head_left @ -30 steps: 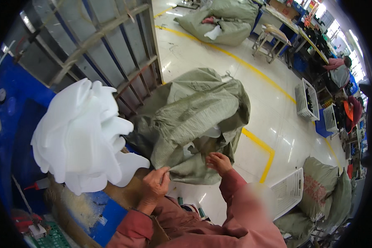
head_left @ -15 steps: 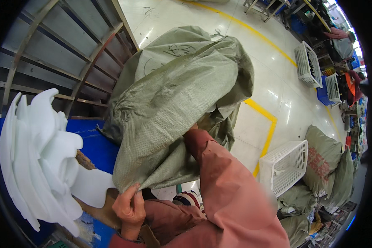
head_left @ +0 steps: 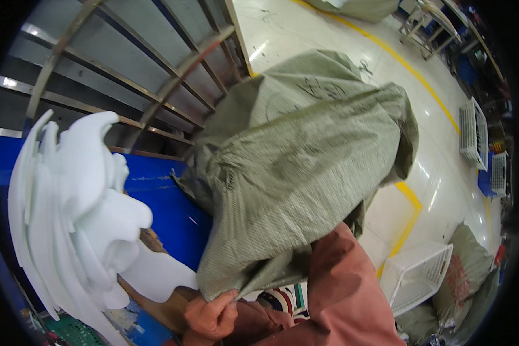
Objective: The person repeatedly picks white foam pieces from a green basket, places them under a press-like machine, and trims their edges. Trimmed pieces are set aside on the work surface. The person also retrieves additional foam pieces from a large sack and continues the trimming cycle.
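Observation:
A large grey-green woven sack (head_left: pixel 305 167) bulges in front of me, with dark handwritten marks on its far side. At its near lower corner, my left hand (head_left: pixel 212 316) pinches the edge of the sack between thumb and fingers. My right arm, in a reddish sleeve (head_left: pixel 349 282), reaches under the raised flap into the sack, so my right hand is hidden. Thin white foam sheets (head_left: pixel 92 213) with curved outlines stand bunched to the left. One flat foam sheet (head_left: pixel 158 274) lies beside my left hand, close to the sack.
A metal barred frame (head_left: pixel 184 69) rises at the back left, above a blue surface (head_left: pixel 167 199). On the right stand a white plastic basket (head_left: pixel 415 277) and other filled sacks (head_left: pixel 464 277). More baskets (head_left: pixel 473 132) are farther off, beyond a yellow floor line (head_left: pixel 409 66).
The view has shifted, so everything sits farther right and lower. My right arm is deeper in the sack; its cuff, visible before, is now covered. My left hand keeps its pinch.

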